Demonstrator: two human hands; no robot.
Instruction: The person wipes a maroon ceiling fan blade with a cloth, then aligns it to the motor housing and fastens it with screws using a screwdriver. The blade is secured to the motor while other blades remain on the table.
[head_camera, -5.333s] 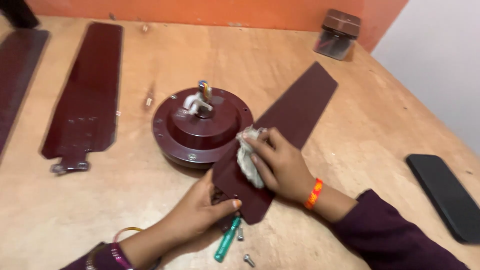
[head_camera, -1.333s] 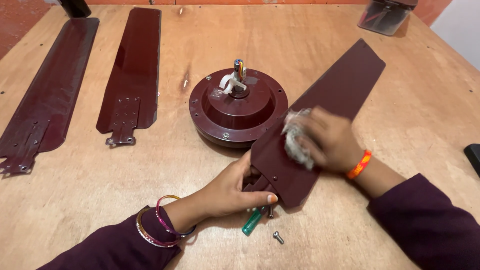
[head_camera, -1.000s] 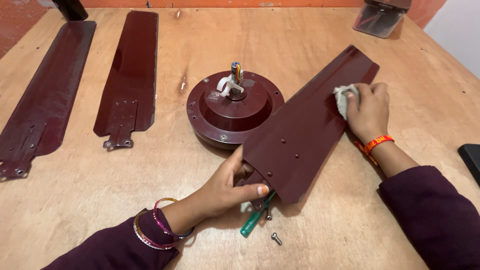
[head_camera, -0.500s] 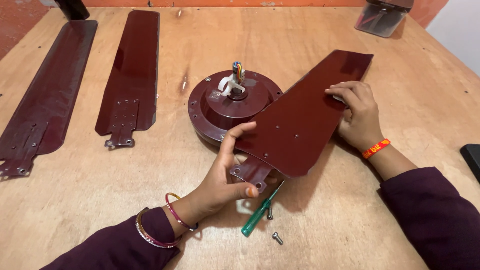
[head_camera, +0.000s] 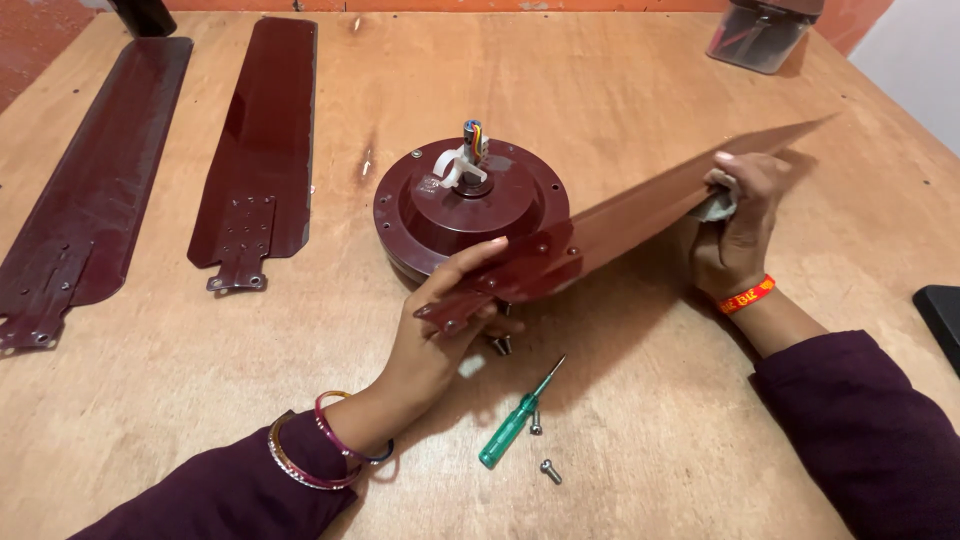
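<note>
Maroon blades: three, one tilted (head_camera: 620, 225) | left hand (head_camera: 440, 330) grips its bracket end | right hand (head_camera: 735, 225) pinches cloth (head_camera: 715, 205) on it | jar (head_camera: 760, 35) contents unclear | screws (head_camera: 550, 470): two

Maroon fan blade (head_camera: 620, 225), green screwdriver (head_camera: 520, 415)

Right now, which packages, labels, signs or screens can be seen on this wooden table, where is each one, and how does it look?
Clear plastic box with a dark lid: far right corner of the table, squarish, see-through grey.
Flat black device: right edge, cut off by the frame, dark rectangular slab; whether it is a screen cannot be told.
Small pale label: on top of the round maroon fan motor, left of the shaft.
</note>
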